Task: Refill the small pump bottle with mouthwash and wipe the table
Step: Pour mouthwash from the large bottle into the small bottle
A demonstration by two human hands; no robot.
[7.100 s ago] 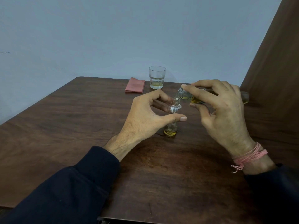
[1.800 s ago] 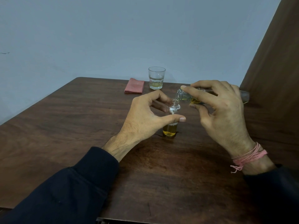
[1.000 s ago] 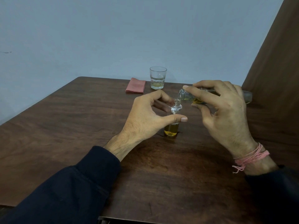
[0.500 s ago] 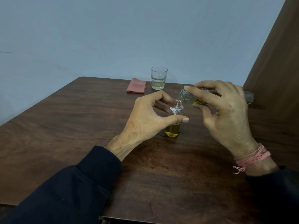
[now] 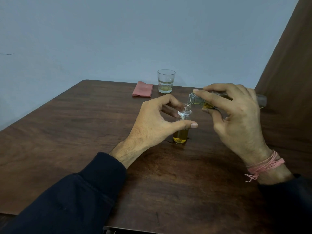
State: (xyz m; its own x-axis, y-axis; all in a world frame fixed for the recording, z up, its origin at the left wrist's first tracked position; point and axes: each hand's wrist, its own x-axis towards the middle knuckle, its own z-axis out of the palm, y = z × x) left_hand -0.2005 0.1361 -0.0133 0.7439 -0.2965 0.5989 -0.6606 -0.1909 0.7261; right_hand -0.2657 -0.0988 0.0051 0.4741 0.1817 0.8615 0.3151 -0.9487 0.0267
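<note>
A small clear bottle (image 5: 181, 134) stands upright on the brown wooden table (image 5: 84, 132), its lower part filled with yellow liquid. My left hand (image 5: 155, 122) holds it between thumb and fingers. My right hand (image 5: 236, 115) grips a larger clear mouthwash bottle (image 5: 196, 100), tipped nearly level, its mouth just above the small bottle's open neck. A thin stream runs from one into the other. A little wet patch shows on the table at the small bottle's base.
A folded pink cloth (image 5: 143, 91) lies at the table's far edge. Beside it stands a glass (image 5: 166, 81) with some pale liquid. A brown panel (image 5: 290, 73) rises on the right. A pale wall is behind.
The yellow liquid in the small bottle has risen since the earliest frame. Both hands and both bottles stay almost where they were.
</note>
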